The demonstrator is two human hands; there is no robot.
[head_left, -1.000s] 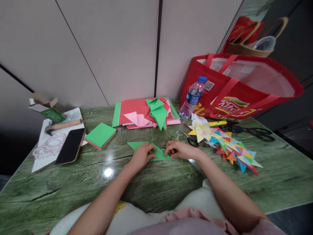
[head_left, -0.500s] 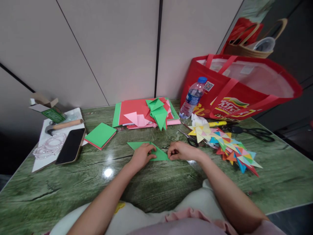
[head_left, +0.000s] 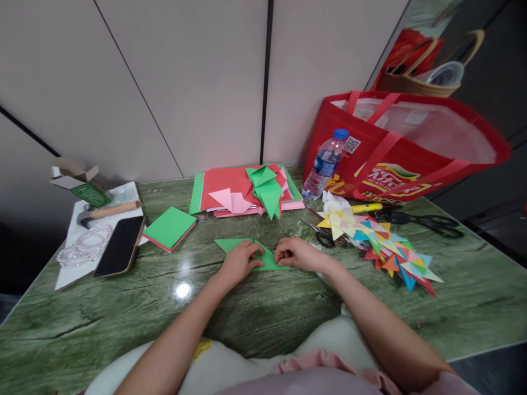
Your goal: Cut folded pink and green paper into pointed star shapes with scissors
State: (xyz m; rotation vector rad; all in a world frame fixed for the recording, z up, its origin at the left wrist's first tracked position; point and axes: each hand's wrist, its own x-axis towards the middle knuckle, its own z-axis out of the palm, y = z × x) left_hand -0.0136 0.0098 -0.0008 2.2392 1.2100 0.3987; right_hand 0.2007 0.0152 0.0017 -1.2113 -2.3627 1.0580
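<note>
A folded sheet of green origami paper (head_left: 268, 260) lies on the table in front of me, shaped like a slanted parallelogram. My left hand (head_left: 239, 260) presses on its middle, thumb and fingers closed about the paper. On the right part of the sheet, my right hand (head_left: 300, 254) has its fingertips pinched together on the paper and covers much of its right end. Farther back, green folded paper pieces (head_left: 267, 191) and a pink folded piece (head_left: 231, 201) rest on a pile of coloured paper (head_left: 222, 178). A stack of square paper (head_left: 170, 225), green on top, lies to the left.
On the left are a phone (head_left: 120, 246), a hammer (head_left: 113, 209), a beaded string (head_left: 84, 248) and an opened small box (head_left: 84, 184). To the right stand a water bottle (head_left: 324, 165) and a red bag (head_left: 370, 148), with scissors (head_left: 323, 236) and several multicoloured folded papers (head_left: 382, 241) before them.
My right hand has slid a little to the left along the green paper, toward my left hand. The left hand stays in the same place.
</note>
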